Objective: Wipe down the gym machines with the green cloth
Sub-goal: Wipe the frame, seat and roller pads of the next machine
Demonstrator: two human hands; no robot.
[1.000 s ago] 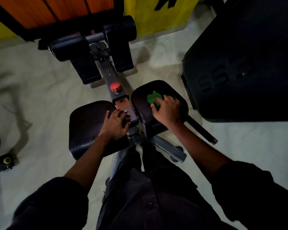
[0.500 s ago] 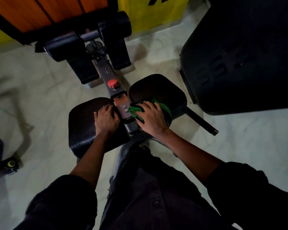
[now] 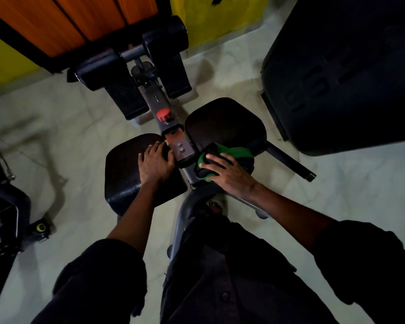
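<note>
Two hands down: right hand (image 3: 229, 175) fingers (image 3: 214, 158) pressed bunched green cloth (image 3: 237, 152) at right seat pad (image 3: 225, 120) near edge; left hand (image 3: 156, 163), flat, braced left seat pad (image 3: 123, 181). Flatter cloth seemed advisable.

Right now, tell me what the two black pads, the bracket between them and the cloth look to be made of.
Left pad and right pad: probably vinyl-covered padding, smooth with a dull sheen. The left one shows what look like droplets.
Bracket: bare metal, brownish, possibly rusted, with two bolt heads.
Green cloth: soft fabric, maybe microfibre, bunched in folds.
</note>
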